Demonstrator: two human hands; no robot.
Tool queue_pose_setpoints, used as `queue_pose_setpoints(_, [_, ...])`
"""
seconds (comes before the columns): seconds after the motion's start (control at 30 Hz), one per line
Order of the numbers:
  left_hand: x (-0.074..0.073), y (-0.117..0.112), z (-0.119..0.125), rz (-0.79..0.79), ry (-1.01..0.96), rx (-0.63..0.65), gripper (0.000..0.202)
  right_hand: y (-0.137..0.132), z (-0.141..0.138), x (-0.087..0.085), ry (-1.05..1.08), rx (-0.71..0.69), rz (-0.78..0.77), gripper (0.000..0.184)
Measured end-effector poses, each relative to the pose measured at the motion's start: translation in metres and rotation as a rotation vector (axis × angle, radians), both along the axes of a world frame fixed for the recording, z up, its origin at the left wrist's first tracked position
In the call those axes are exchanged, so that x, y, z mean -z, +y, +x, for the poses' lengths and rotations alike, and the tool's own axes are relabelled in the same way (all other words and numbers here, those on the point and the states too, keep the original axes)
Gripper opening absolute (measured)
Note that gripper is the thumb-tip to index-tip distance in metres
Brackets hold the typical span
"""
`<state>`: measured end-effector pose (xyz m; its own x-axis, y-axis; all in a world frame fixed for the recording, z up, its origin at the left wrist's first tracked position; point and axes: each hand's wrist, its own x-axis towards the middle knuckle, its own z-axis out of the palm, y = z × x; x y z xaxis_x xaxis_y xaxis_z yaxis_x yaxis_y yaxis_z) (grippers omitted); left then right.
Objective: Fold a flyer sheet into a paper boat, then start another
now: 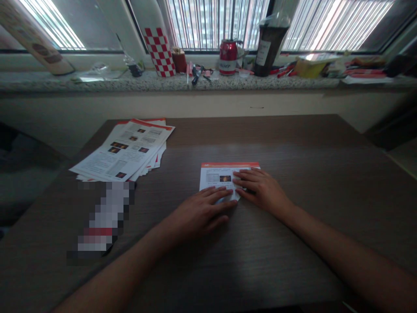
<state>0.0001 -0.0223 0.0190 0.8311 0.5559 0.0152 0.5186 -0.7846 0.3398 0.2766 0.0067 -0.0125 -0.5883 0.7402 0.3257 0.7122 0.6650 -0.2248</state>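
Note:
A printed sheet of paper with an orange band along its top edge lies on the brown table. It looks folded, with its lower part under my hands. My left hand rests over its lower left, fingers stretched out to the right. Across its right side lies my right hand, palm down, fingers extended toward the left. The fingertips of both hands come close together near the sheet's lower right. My hands cover the bottom edge, so the fold there is partly hidden.
At the table's back left sits a pile of printed sheets. A blurred-out object lies just in front of it. Along the windowsill stand a red checkered cup, a red can and a dark drink cup.

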Motion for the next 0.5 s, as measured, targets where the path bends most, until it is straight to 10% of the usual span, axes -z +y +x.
queue_pose_setpoints(0.5, [0.0067,-0.0012,0.0012,0.010,-0.045,-0.014,0.044,-0.0017,-0.0020,-0.0008,-0.018,-0.004,0.045,0.031])
